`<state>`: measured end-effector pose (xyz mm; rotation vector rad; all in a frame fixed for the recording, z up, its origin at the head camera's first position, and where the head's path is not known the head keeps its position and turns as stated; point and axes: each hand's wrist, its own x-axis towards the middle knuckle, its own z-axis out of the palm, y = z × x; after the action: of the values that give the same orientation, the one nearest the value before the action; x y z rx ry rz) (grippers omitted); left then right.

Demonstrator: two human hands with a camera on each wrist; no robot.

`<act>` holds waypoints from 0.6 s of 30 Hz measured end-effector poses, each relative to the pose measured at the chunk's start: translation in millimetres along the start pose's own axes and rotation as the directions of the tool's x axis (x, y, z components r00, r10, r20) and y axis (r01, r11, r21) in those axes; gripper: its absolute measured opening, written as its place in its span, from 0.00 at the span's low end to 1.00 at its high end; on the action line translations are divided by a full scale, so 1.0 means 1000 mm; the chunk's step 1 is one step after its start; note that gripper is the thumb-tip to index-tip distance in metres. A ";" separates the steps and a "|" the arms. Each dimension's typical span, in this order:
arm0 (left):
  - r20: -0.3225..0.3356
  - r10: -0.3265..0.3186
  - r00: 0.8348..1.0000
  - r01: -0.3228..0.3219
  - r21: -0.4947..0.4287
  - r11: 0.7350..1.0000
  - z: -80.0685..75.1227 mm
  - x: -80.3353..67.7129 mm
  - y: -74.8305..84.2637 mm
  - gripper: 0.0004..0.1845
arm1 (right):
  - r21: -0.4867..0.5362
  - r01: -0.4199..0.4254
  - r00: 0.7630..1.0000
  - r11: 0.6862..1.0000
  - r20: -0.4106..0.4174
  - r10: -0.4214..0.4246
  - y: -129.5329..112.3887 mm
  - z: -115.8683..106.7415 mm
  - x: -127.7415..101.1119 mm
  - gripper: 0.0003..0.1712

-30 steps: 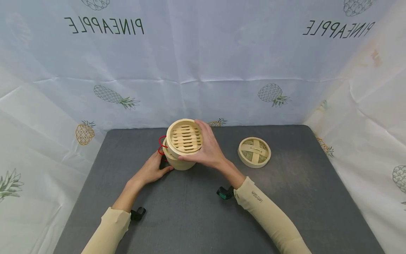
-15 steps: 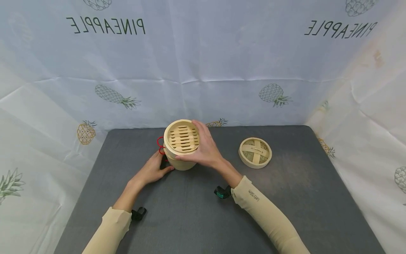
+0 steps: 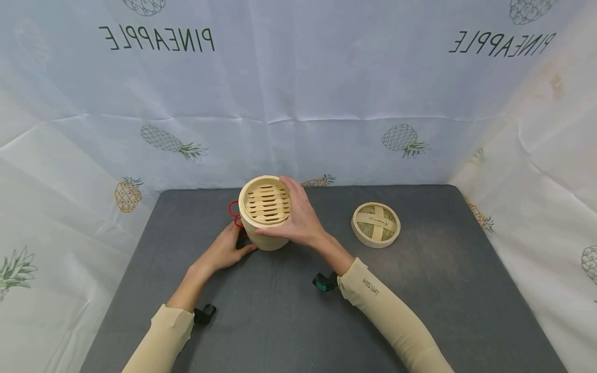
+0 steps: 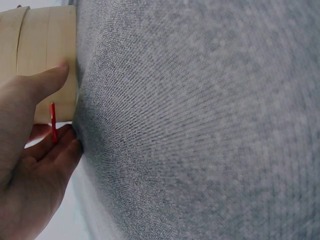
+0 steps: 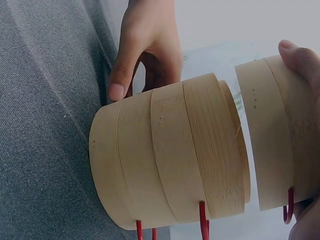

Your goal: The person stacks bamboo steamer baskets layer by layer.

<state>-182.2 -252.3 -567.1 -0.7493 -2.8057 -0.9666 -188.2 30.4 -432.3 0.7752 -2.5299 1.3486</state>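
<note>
Right hand (image 3: 298, 223) grips upper steamer tier (image 3: 265, 203); left hand (image 3: 224, 249) steadies lower tier (image 5: 165, 160).

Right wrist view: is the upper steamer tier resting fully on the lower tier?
No. The upper steamer tier, gripped by the right hand, is lifted clear, with a visible gap above the lower tier.

So the lower steamer basket (image 3: 266, 239) sits on the table (image 3: 420, 290) around center-left, with the upper steamer tier (image 3: 264, 203) right above it, gap between them. Left hand (image 3: 224, 251) is at its 8 o'clock, right hand (image 3: 298, 223) at 3. The lid (image 3: 375, 224) lies well apart at 3 o'clock
</note>
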 end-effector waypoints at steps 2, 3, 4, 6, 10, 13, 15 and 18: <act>0.001 0.000 1.000 0.000 0.002 1.000 0.000 0.000 -0.001 0.48 | 0.002 -0.004 1.000 1.000 0.002 0.004 -0.001 0.001 0.000 0.77; 0.002 -0.003 1.000 0.003 0.002 1.000 0.000 -0.001 -0.001 0.48 | 0.003 -0.007 1.000 1.000 0.005 0.007 -0.002 0.001 0.000 0.77; 0.003 -0.021 1.000 0.021 0.017 1.000 0.003 0.001 -0.005 0.49 | 0.005 -0.008 1.000 1.000 0.006 0.008 -0.002 0.001 0.000 0.77; 0.005 -0.021 1.000 0.021 0.017 1.000 0.002 0.001 -0.004 0.49 | 0.002 -0.014 1.000 1.000 0.010 0.014 -0.003 0.001 0.001 0.77; -0.008 0.006 1.000 -0.006 -0.006 1.000 -0.002 0.001 0.004 0.49 | 0.000 -0.027 1.000 1.000 0.012 0.027 -0.001 0.002 0.001 0.76; -0.028 0.030 0.999 -0.031 -0.032 0.999 -0.005 0.001 0.012 0.50 | -0.001 -0.032 0.999 0.999 0.012 0.032 0.000 0.002 0.002 0.76; -0.027 0.030 0.999 -0.030 -0.023 0.999 -0.006 0.002 0.012 0.50 | -0.002 -0.031 0.999 1.000 0.012 0.031 0.001 0.003 0.003 0.76; -0.004 -0.005 1.000 0.005 -0.011 1.000 -0.004 0.003 0.008 0.50 | -0.002 -0.029 0.999 1.000 0.015 0.029 0.002 0.004 0.005 0.76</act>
<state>-181.2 -247.9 -558.9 -0.7411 -2.8019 -0.9844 -192.8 26.2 -434.7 0.7542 -2.5630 1.3539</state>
